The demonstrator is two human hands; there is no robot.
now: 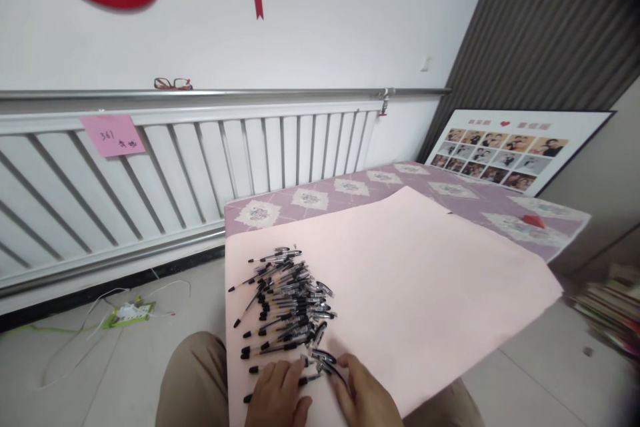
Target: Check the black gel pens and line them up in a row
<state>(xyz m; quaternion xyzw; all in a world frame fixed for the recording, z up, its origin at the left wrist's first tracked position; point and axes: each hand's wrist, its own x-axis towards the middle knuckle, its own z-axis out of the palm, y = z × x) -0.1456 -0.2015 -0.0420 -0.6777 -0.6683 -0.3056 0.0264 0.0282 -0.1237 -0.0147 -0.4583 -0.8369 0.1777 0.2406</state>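
Note:
Many slim clear-barrelled pens (287,300) with black ends and shiny clips lie in a loose heap along the left side of a pale pink sheet (425,287). At the near end of the heap, my left hand (277,395) comes down over a couple of pens, its fingers curled across them; black ends stick out on its left. Facing it, my right hand (365,392) has thumb and forefinger around a dark, curved, clipped pen end (333,368). Several similar dark clipped pieces (320,333) lie just beyond. The exact contact under both hands is partly hidden.
A purple patterned cloth (350,185) covers the table under the sheet. A white radiator (280,147) with a pink note (114,135) runs behind. A photo board (500,147) leans at right. A power strip (129,313) with cords lies on the floor at left.

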